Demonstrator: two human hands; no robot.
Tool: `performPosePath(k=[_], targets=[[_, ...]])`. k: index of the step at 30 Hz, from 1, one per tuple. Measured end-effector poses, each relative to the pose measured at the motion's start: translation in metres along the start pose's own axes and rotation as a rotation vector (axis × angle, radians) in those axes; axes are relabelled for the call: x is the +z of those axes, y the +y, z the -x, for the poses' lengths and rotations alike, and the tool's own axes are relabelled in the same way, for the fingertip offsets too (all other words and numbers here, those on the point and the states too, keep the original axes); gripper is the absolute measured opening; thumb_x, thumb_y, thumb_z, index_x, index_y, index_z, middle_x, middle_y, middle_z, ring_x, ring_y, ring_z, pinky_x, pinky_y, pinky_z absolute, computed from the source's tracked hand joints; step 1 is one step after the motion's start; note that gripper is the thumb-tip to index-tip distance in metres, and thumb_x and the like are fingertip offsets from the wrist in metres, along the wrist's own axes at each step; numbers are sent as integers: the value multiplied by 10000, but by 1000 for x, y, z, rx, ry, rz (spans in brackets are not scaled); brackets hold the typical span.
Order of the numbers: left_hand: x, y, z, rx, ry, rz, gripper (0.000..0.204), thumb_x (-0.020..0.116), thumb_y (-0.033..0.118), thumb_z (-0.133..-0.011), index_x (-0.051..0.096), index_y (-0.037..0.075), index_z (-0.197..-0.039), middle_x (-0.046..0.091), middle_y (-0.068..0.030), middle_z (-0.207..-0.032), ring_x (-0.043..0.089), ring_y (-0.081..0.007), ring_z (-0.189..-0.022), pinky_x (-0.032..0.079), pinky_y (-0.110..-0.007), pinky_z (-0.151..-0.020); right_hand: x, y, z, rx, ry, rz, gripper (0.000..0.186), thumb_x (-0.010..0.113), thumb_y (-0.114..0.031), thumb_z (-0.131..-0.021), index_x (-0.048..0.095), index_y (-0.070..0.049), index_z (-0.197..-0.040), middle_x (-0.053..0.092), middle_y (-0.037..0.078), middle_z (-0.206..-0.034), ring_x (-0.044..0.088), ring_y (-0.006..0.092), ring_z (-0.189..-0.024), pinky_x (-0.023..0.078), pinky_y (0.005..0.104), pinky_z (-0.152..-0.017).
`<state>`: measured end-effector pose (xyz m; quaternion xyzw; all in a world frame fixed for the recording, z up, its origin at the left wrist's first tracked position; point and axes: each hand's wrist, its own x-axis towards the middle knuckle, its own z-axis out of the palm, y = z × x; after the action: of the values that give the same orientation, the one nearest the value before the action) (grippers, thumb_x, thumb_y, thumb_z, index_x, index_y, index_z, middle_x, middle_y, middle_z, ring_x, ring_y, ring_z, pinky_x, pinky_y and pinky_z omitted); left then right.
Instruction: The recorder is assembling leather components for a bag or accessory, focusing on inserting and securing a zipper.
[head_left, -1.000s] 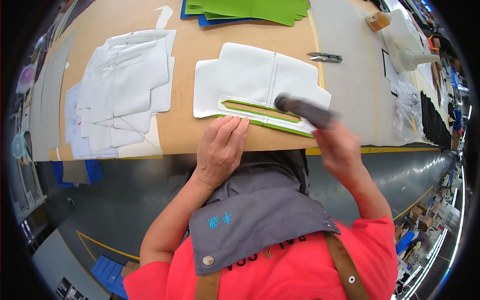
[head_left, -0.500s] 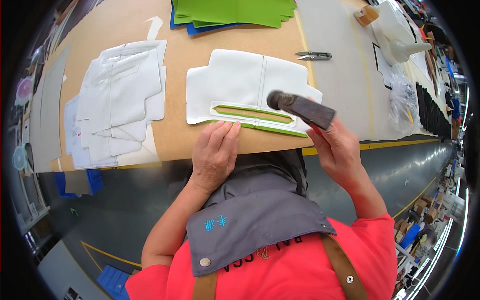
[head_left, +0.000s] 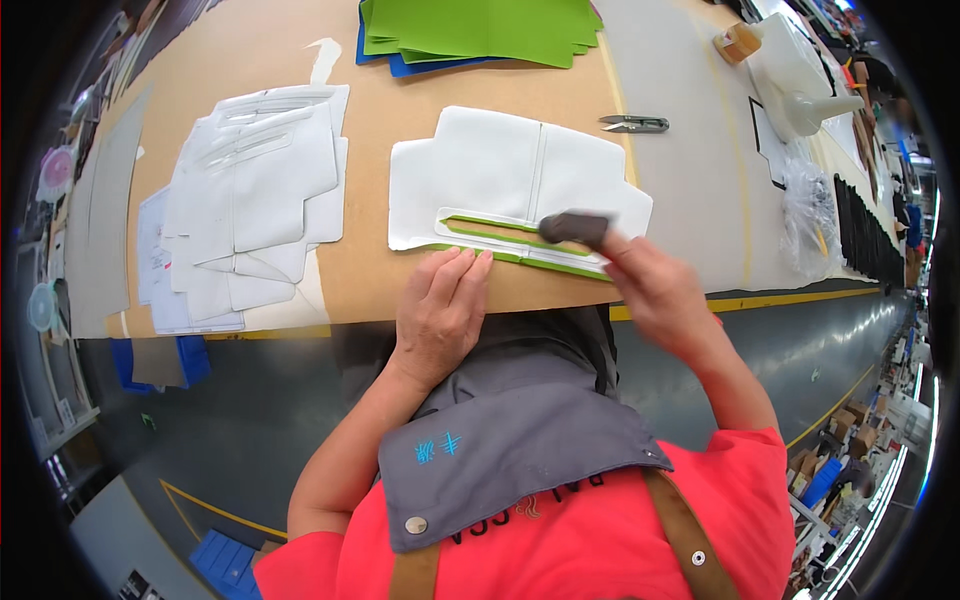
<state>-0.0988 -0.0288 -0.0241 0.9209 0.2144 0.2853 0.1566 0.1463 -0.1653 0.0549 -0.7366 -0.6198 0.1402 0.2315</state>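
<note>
A white sheet panel [head_left: 490,160] with stepped corners lies on the brown work surface. Green strips edge its long slot [head_left: 510,236] and its near side. My left hand [head_left: 440,305] rests its outstretched fingertips on the green near edge, left of the slot; its thumb is hidden. In my right hand [head_left: 662,295], closed around the handle, is a hammer [head_left: 575,229]. Its dark head is low over the slot's right part, slightly blurred; whether it touches the panel I cannot tell.
White cut panels [head_left: 255,190] are piled at left. Green sheets [head_left: 480,28] lie over blue ones at the far side. Thread snips [head_left: 635,124], a white squeeze bottle [head_left: 815,105], an amber jar [head_left: 737,43] and a clear plastic bag [head_left: 810,210] are to the right.
The hammer has swung down and left from above the panel's right end toward the slot, and its head has turned. My left hand keeps its place on the panel's edge.
</note>
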Motion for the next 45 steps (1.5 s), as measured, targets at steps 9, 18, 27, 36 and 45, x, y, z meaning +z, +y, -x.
performPosePath(k=[9,18,27,36,45], targets=[[-28,-5,-28,-30,-74,-105,520,780,173,-855,635,80,-1345,594,-101,-1276,556,-323,-1223,409,-455,-1080,-43,91,16,250,363,436,605,745,-167,-907,534,-75,-1467,662,143,-1107,620,313,-978,495,417,-875],[-37,-22,-16,-57,-158,-4,605,808,323,-839,611,61,-1347,582,-93,-1292,544,-275,-1201,420,-411,-979,22,35,14,-385,-7,335,587,743,-271,-848,590,-53,-1371,605,124,-1304,596,279,-1185,486,403,-961],[-59,-62,-54,-123,-15,176,406,718,38,-867,671,43,-1271,712,-97,-1046,681,-261,-978,524,-382,-865,-24,30,-62,-288,50,-4,424,679,41,-804,635,-79,-1208,608,146,-1100,646,337,-945,559,408,-780],[-81,-169,-285,-375,189,347,502,783,142,-863,631,22,-1326,755,-97,-1030,711,-171,-903,552,-300,-820,-76,97,-299,-76,369,-331,188,629,-154,-1011,694,-19,-1124,711,27,-899,613,67,-831,500,246,-772],[-84,-9,-175,199,-185,846,223,682,108,-914,653,43,-1126,676,-98,-1016,663,-257,-904,530,-380,-785,72,-16,-316,-429,51,-247,313,713,-243,-953,667,-69,-1209,670,103,-1240,610,301,-1153,453,386,-1014]])
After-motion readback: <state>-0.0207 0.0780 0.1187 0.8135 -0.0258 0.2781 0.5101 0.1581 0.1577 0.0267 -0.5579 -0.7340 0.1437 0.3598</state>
